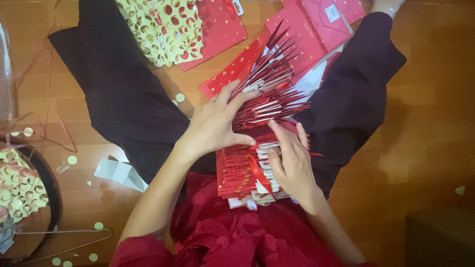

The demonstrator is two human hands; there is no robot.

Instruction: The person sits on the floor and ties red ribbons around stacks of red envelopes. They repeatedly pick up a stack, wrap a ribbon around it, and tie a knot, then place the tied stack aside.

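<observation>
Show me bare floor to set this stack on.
Bare wood floor right of the right leg. Crowded ahead: red paper bags and cream cut-out sheet. Left floor holds white folded paper, confetti, wire hanger. Both hands, left hand and right hand, occupy the fanned stack.

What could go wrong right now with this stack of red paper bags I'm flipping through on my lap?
The fanned red paper bags are held back only by your left hand; they could spring shut or slide off your lap. The right hand fingers sit among thin edges, so a paper cut seems possible. The red ribbon might snag.
</observation>
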